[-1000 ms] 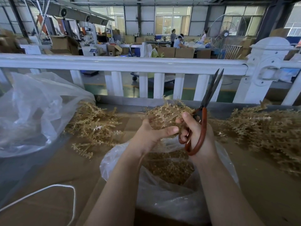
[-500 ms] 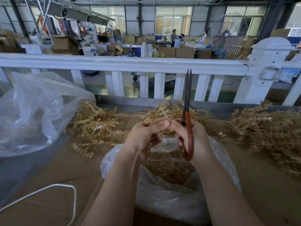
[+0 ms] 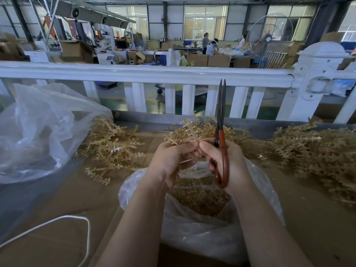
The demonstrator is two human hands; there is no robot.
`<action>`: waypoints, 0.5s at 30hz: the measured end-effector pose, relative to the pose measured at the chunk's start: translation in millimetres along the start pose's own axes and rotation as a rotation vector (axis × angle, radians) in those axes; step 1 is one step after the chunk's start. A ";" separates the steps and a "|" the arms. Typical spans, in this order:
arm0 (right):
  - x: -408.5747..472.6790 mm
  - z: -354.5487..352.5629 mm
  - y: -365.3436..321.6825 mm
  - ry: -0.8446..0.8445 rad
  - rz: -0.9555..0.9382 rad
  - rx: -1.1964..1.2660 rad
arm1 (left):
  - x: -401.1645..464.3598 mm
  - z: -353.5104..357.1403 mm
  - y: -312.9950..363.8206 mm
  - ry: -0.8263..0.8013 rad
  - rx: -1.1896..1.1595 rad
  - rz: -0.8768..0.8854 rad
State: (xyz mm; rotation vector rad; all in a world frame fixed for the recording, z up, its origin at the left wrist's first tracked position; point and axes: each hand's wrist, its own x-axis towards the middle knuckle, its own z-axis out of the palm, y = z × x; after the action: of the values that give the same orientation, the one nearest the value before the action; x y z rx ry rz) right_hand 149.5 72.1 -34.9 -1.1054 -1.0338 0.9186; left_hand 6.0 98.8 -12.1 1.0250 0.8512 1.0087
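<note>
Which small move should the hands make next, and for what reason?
Probably tilt the scissors down and open them onto the golden sprig that the left hand pinches: their blades stand shut and upright in the right hand, clear of the sprig, above the open bag.

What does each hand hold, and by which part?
Right hand grips the scissors by their red handles. Left hand pinches a tan plastic sprig by its near end.
</note>
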 end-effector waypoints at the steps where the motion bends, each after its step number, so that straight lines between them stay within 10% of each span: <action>1: -0.1 -0.4 -0.4 0.003 0.002 0.003 | 0.3 0.7 -0.3 0.011 -0.010 -0.003; 15: 0.8 0.9 -2.9 0.030 0.000 -0.101 | -1.1 -7.2 1.9 -0.009 -0.002 -0.021</action>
State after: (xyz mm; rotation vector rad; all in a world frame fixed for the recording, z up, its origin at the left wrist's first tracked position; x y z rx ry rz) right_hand 149.0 72.4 -31.9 -1.1999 -1.0644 0.8552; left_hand -1.4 100.1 -12.3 1.0169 0.8520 0.9866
